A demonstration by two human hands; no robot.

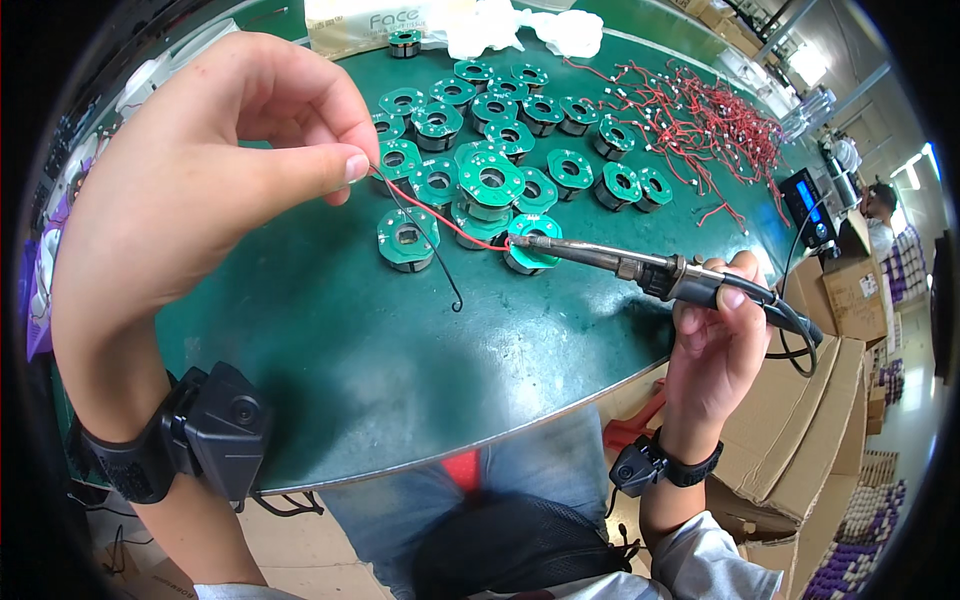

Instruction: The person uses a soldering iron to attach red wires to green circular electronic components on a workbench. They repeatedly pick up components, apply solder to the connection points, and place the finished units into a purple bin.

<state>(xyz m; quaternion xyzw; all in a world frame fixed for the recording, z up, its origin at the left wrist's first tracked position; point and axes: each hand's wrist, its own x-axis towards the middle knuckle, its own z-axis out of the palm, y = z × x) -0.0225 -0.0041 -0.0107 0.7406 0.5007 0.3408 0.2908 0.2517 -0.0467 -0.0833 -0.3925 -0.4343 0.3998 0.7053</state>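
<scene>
Thumb and index finger of my left hand (205,165) are pinched on a thin lead with a red wire (430,209) and a black wire (432,243). The red wire runs down to a round green circuit board (537,262) on a dark coil-like base. The black wire hangs loose, its end bent into a small hook. My right hand (722,335) is closed around the handle of a soldering iron (625,262). The iron's tip meets the board's left edge, right by the red wire's end. Whether solder joins them is too small to tell.
Several similar green boards (492,177) stand close behind, some stacked. A tangle of red wires (700,125) lies at the far right of the green table (400,400). White tissue and a box (365,25) are at the back. A blue-lit device (808,208) and cardboard boxes (790,430) stand right.
</scene>
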